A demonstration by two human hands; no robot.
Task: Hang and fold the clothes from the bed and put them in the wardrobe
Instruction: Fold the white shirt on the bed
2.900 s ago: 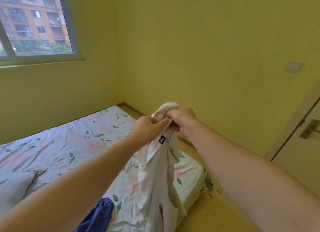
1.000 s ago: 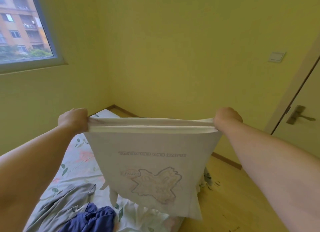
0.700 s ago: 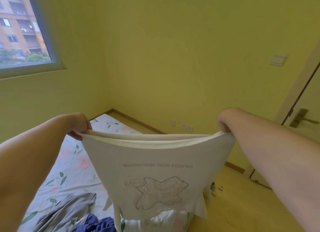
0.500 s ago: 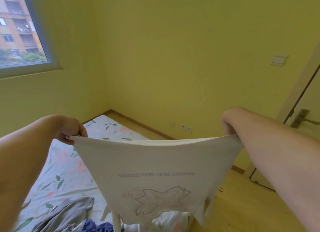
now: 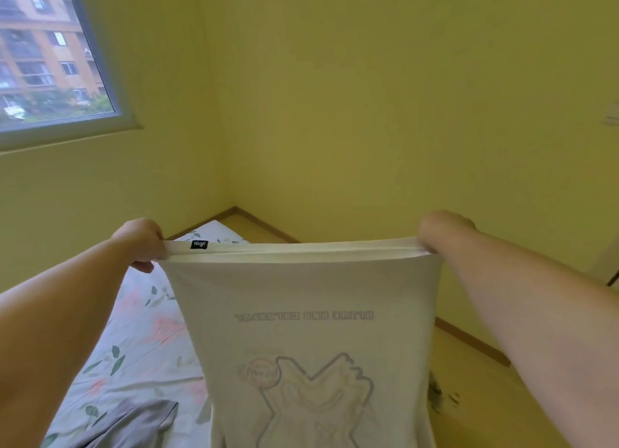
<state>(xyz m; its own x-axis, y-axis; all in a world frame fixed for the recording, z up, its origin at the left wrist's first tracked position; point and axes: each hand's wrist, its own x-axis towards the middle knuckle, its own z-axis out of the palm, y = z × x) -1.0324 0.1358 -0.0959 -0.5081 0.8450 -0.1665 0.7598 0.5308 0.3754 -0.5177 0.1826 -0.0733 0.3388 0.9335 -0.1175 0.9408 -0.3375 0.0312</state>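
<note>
Your left hand [image 5: 140, 243] grips one end of the shirt's [image 5: 301, 330] top edge and your right hand [image 5: 438, 230] grips the other, fingers curled round the cloth. The edge runs taut between them. The shirt hangs below both hands with its print upside down. A black label [image 5: 199, 244] sits just beside your left hand. Below that hand lies the bed [image 5: 140, 330], with a grey garment [image 5: 134, 424] on it.

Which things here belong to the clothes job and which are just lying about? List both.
Job: white T-shirt, gripped along its top edge by the left hand and right hand; grey garment lying on the bed.
Just there: window; light switch on the wall.
</note>
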